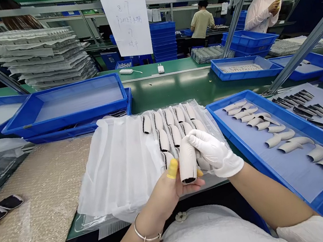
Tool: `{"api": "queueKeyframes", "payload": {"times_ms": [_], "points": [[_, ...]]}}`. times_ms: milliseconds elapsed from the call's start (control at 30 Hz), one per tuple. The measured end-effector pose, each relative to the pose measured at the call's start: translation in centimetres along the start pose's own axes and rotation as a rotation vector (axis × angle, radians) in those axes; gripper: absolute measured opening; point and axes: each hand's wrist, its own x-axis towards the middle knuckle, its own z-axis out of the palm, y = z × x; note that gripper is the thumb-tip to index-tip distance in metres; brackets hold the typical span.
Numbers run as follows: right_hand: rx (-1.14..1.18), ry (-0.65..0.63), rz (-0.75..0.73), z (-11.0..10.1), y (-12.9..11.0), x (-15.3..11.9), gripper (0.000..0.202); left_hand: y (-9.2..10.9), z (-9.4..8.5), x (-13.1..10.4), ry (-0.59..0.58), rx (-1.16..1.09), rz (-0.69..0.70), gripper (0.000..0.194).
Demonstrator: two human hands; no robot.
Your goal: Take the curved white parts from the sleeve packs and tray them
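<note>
Shell [186,158] up in two hands now, pale and curved, its dark-lined end facing the wearer, right over the near edge of the white-lined tray [111,175]. Left hand [177,183] is curled under the lower end, fingers behind it, the yellow-tipped thumb alongside. Right hand [214,155], white-gloved, has the upper end in a close pinch, thumb and fingertips drawn together on it. Beyond them, similar shells [176,136] sit in rows along the tray's right side, and white sheeting runs over its left side. Over to the right, a blue bin [287,178] carries loose pale pieces [275,128], strung from its far end down toward the right edge. Across on the left, bubble wrap [44,200] bears dark-faced pieces [10,202] near its left edge.
</note>
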Motion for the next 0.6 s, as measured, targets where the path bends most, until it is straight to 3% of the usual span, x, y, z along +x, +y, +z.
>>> {"api": "queueKeyframes", "payload": {"times_ms": [167, 300, 500, 600], "points": [[0.313, 0.047, 0.035, 1.2, 1.2, -0.3, 0.049, -1.2, 0.1, -0.1, -0.191, -0.448, -0.163, 0.050], [0.416, 0.067, 0.017, 1.7, 1.8, -0.6, 0.046, -1.9, 0.3, 0.1, -0.191, -0.605, -0.147, 0.046], [0.256, -0.037, -0.128, 0.6, 1.3, -0.5, 0.029, -1.5, 0.5, 0.1, -0.063, -0.385, -0.034, 0.052], [0.032, -0.022, -0.149, -0.3, 0.6, -0.7, 0.038, -1.1, 0.8, 0.0, 0.013, -0.229, 0.017, 0.053]]}}
